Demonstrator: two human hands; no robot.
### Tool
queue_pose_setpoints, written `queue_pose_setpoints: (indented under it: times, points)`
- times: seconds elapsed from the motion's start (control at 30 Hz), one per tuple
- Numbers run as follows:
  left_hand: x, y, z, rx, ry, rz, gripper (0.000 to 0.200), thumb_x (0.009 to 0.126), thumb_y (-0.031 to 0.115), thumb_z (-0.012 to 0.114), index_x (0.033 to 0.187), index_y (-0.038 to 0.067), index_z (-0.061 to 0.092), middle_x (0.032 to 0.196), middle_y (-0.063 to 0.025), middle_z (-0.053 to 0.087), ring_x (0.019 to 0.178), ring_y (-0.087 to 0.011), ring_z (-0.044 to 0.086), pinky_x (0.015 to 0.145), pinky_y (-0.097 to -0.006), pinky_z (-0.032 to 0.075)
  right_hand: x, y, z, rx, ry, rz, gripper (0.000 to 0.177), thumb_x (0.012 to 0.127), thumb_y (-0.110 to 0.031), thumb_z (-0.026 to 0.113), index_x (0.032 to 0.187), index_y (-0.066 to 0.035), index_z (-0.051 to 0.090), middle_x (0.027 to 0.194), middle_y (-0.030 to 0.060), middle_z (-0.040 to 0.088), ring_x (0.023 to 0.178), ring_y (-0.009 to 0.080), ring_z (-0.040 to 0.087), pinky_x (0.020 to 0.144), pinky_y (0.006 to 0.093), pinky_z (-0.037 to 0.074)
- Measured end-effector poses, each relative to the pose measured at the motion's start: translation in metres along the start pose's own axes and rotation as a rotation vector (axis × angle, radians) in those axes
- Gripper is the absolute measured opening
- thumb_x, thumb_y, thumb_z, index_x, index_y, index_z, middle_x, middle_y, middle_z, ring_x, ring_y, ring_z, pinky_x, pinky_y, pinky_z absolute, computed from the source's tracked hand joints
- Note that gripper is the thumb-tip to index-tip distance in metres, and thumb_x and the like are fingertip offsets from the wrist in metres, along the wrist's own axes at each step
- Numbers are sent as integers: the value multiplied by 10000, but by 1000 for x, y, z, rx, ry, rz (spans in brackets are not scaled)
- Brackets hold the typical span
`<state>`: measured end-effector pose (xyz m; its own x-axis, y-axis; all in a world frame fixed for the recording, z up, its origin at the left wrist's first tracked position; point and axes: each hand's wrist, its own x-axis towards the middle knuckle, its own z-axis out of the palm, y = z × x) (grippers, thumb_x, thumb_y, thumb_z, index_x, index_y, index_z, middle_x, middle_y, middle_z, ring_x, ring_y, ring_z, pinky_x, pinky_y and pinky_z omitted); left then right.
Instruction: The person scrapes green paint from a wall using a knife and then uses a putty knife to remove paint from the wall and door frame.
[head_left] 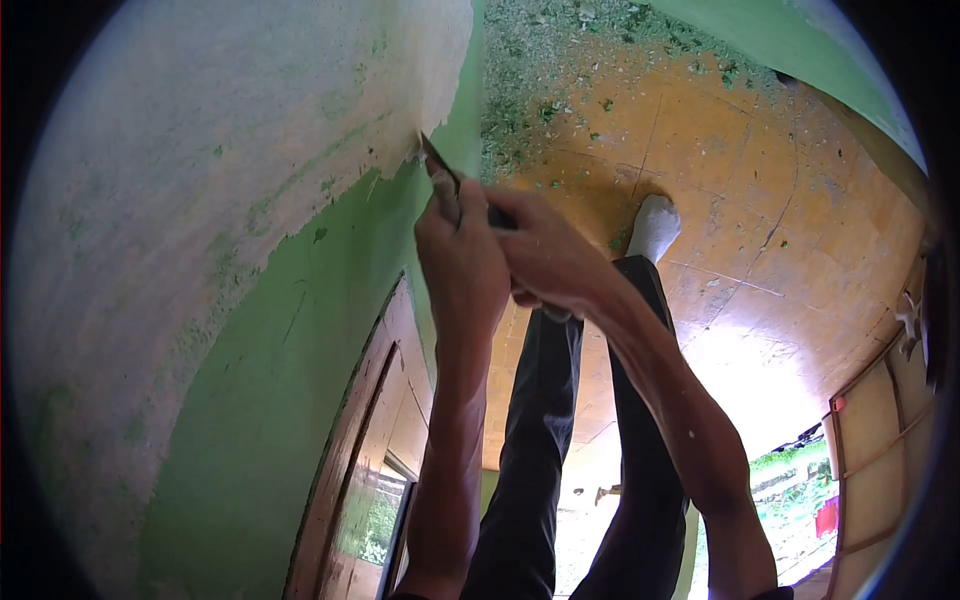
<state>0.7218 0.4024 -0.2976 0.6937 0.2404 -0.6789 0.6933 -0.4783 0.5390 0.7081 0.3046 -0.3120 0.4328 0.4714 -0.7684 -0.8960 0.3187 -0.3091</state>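
Observation:
A scraper (437, 158) with a dark, narrow-looking blade touches the wall (330, 120) where green paint (300, 300) borders a bare, whitish area. My left hand (460, 245) is closed around the front of the tool, close to the blade. Behind it, my right hand (555, 250) grips the dark handle, which is mostly hidden by the fingers. The paint edge beside the blade is ragged, with small green patches left on the pale surface.
Green paint flakes (530, 100) litter the orange floor (720, 180) along the wall. My foot in a light sock (656, 228) stands on it. A worn wooden door frame (345, 430) is at lower left. Bright light enters at lower right, beside a panelled door (880, 430).

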Motion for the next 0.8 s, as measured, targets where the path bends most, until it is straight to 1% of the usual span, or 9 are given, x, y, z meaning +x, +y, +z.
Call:
queue_pose_setpoints:
  times: [0.07,0.17,0.4,0.47,0.5,0.57,0.7,0.77,0.8]
  points:
    - [-7,1,-8,-72,20,6,372,997,186,522,1247,-88,560,1024,-125,637,901,-150,575,822,-315,463,-1,2,4,3,-10,-10,342,959,-258,557,1210,-32,614,592,6,481,440,78,426,393,272,356]
    - [8,-2,-6,-12,-63,-77,374,997,172,523,1268,-84,556,1027,-116,637,895,-146,579,818,-311,465,5,6,-1,21,6,-14,351,954,-254,559,1223,-36,612,585,3,478,434,80,429,391,275,357]
    - [-1,4,-11,-73,-24,-40,320,995,158,529,1206,-76,584,1020,-91,631,897,-127,579,813,-292,465,5,10,4,-6,21,-14,347,952,-238,537,1224,-33,608,590,24,493,444,91,466,378,284,359]
    - [10,9,-3,73,-87,-177,290,994,152,531,1175,-63,601,1025,-81,632,906,-123,589,812,-287,468,10,12,-4,-15,28,-24,344,952,-238,532,1215,-29,610,591,26,497,444,94,467,378,284,363]
    - [8,7,-4,69,-86,-174,290,994,152,531,1175,-63,601,1025,-81,632,906,-123,589,812,-287,468,12,10,-7,-32,25,-46,341,952,-238,528,1206,-26,612,592,28,500,443,98,468,378,284,368]
    - [4,-4,-8,-109,-8,-72,283,997,158,527,1170,-50,609,1024,-74,633,906,-125,597,807,-286,473,-2,0,5,-14,28,-51,331,952,-234,521,1189,-22,615,591,27,500,443,100,469,382,282,373]
    - [20,-15,-6,-89,-15,-13,277,994,163,538,1165,-41,613,1036,-74,634,923,-125,594,818,-284,471,23,9,-3,-63,69,-70,319,944,-218,517,1168,-14,617,614,33,517,450,106,473,396,284,386]
    - [30,-5,0,-16,-76,-118,324,1008,171,471,1084,-125,578,867,-209,646,818,-224,625,766,-365,480,16,9,-6,-45,42,-63,323,941,-221,521,1175,-19,617,624,35,520,454,106,472,398,287,388]
    - [23,-1,0,-25,-74,-111,324,1008,171,471,1084,-125,578,867,-209,646,818,-224,625,766,-365,480,12,7,-8,-32,12,-61,328,938,-225,525,1182,-25,616,633,37,523,457,106,471,399,290,390]
